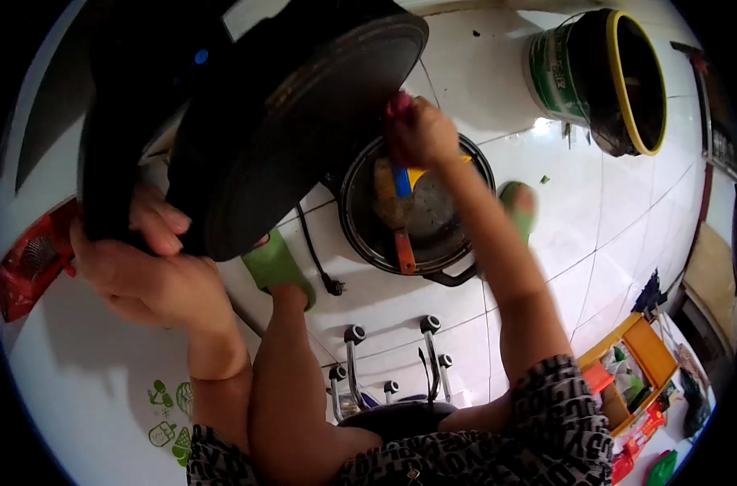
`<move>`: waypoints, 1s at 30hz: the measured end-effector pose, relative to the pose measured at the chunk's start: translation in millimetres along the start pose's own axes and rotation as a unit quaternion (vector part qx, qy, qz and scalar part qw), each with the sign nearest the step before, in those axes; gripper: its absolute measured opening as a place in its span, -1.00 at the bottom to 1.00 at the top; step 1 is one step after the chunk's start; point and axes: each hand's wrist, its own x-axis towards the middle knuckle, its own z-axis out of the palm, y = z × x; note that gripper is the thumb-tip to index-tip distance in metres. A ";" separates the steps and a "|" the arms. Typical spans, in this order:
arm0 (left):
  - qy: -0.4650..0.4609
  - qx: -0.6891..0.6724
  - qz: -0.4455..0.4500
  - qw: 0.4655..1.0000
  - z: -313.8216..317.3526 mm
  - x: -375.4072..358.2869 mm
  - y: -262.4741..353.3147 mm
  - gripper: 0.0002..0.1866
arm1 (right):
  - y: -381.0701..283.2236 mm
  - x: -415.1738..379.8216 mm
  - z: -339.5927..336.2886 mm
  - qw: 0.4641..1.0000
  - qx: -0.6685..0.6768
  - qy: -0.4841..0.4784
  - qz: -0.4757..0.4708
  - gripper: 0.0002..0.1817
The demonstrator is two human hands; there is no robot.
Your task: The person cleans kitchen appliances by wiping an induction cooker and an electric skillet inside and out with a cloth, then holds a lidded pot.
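My left hand (153,279) has its fingers curled around the lower edge of a large black round appliance part (303,121), which stands tilted at the upper left. Beside its right rim is my right hand (429,134), closed on a bunched dark red cloth (399,121). Below that hand a black round pan (352,231) with side handles sits on the floor. Inside the pan are a blue-and-yellow tool (401,183), an orange-handled tool (404,249) and a brownish pad-like piece (387,198), partly hidden from above.
A black power cord with a plug (333,285) lies on the white tiles. A bucket (556,73) with a black liner and yellow rim stands at upper right. An orange box (648,356) of small items is at right, a red packet (28,275) at left. My green-slippered feet flank the pan.
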 end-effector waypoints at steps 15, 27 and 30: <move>0.034 0.011 -0.047 0.998 4.4 4.2 3.7 -0.31 | 187.2 -144.5 -52.9 0.997 0.033 0.039 0.049 -0.61; 0.047 0.095 -0.033 0.994 0.8 2.5 3.1 -0.34 | -37.7 -57.4 25.6 0.983 -0.055 -0.062 -0.167 -0.67; 0.034 0.114 -0.034 0.992 -1.2 3.6 -1.2 -0.31 | -37.0 -95.3 100.6 0.952 -0.093 -0.089 -0.277 -0.74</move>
